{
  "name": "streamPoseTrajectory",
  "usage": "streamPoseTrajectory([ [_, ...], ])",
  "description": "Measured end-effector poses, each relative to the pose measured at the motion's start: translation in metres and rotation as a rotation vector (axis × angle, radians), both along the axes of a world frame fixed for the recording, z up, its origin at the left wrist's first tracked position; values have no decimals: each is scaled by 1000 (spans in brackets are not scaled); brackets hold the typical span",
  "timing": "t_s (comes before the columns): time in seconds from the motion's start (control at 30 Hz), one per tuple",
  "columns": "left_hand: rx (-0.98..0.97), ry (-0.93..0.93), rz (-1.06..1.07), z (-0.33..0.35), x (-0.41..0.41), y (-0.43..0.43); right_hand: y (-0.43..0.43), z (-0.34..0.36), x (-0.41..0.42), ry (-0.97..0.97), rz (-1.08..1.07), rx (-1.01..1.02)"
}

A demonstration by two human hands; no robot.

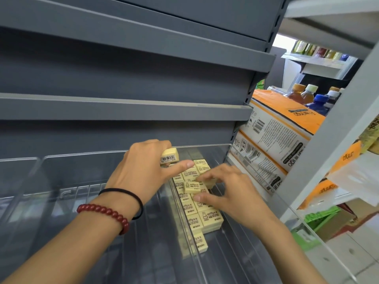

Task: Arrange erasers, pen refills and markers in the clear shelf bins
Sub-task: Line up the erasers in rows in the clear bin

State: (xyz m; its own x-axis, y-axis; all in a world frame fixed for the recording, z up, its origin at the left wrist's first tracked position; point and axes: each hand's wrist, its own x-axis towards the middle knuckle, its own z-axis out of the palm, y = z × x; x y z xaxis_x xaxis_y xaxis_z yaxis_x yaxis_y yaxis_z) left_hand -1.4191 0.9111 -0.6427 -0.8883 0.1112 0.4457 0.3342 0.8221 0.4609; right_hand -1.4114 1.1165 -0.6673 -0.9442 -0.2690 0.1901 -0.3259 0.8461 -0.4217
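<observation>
The left hand [143,171] holds one yellow eraser [169,156] in curled fingers above the clear bin [205,144]. The right hand [231,191] bends its fingers over the rows of erasers [211,219] inside. Whether it grips one is unclear.

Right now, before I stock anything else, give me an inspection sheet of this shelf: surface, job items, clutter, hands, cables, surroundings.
Surface: clear shelf bin with dividers, set in a grey shelf unit.
Job's things: yellow erasers in rows in one compartment; a loose eraser lies tilted on top. Pen refills and markers: nothing seen.
Clutter: nothing seen.
Hands: left hand grips a barcoded eraser above the rows; right hand has its fingertips on the rows, grip unclear.
Cables: nothing seen.
Surroundings: grey shelves above; orange-and-white cartons and bottles to the right.
</observation>
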Motion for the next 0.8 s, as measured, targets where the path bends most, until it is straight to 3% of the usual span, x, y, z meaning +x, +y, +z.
streamPoseTrajectory([
  [0.13, 16, 0, 12, -1, -2, -4, -4, -2, -1, -3, 19, 9],
  [0.27, 14, 12, 27, -2, -2, -6, 15, 6, -4, 0, -202, -74],
  [0.4, -3, -6, 30, -3, -2, -6, 23, 2, -8, -166, -352, -70],
  [0.5, -13, -26, 27, -3, -2, -6, 18, -7, -10, -259, -360, -76],
  [0.8, 13, -31, 8, -6, -2, -4, 8, -18, -11, -221, -333, -167],
])
